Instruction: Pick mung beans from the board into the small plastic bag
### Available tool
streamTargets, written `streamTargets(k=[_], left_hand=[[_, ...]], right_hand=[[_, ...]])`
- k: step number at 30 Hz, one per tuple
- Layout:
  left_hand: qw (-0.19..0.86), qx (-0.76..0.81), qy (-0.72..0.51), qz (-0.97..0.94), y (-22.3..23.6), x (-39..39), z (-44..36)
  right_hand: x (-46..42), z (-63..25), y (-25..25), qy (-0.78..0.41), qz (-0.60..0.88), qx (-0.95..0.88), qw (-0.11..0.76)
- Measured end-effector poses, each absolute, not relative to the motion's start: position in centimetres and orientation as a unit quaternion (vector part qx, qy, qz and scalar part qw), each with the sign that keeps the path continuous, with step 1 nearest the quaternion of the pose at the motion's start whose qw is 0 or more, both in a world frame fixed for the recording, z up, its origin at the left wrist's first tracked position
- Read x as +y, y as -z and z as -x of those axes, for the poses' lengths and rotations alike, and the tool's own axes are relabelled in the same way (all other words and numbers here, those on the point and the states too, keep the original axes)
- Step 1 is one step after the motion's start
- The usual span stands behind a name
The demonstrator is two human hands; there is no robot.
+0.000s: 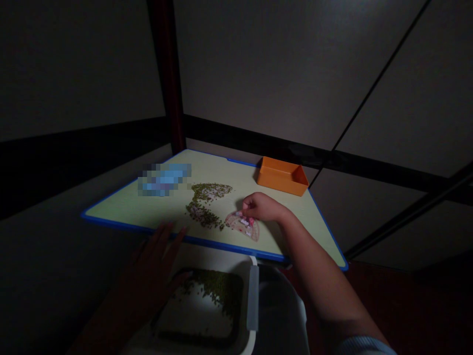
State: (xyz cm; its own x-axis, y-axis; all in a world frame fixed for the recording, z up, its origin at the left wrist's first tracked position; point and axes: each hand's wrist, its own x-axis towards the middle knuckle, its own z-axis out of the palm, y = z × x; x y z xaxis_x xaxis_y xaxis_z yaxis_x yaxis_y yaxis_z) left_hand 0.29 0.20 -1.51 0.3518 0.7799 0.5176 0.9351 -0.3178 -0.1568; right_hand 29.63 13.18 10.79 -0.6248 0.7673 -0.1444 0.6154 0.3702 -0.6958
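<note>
My right hand [259, 207] has its fingers closed in a pinch at the upper edge of a half-round, clear pinkish protractor [242, 224] with printed pictures, which lies on the tabletop. Left of it, small green beans [207, 217] are spread in a curved heap with pale patches. Dark in shadow, my left hand [157, 256] has its fingers apart, reaching toward the table's front edge. Below, near that hand, stands a white plastic box [252, 340] with a grey side clip, holding more green beans [227, 286] along its sides.
An orange open tray [283, 177] stands at the back right of the pale, blue-edged table [295, 231]. A blurred blue item [164, 180] lies at the left. Walls or panels [258, 69] close in behind the table. The light is dim.
</note>
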Motion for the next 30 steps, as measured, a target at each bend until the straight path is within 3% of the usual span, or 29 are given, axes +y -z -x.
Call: streamTargets(k=[5, 11, 30], left_hand=[[0.215, -0.544, 0.178, 0.792, 1.6, 0.3, -0.2], [0.224, -0.534, 0.188, 0.793, 1.7, 0.5, -0.1], [0.224, -0.531, 0.187, 0.796, 1.6, 0.5, -0.3]], right_hand=[[13.3, -30.3, -11.0, -0.432, 0.394, -0.8, 0.134], [13.3, -31.3, -11.4, -0.474, 0.368, -0.798, 0.052], [13.4, -30.9, -11.4, -0.353, 0.431, -0.827, 0.077]])
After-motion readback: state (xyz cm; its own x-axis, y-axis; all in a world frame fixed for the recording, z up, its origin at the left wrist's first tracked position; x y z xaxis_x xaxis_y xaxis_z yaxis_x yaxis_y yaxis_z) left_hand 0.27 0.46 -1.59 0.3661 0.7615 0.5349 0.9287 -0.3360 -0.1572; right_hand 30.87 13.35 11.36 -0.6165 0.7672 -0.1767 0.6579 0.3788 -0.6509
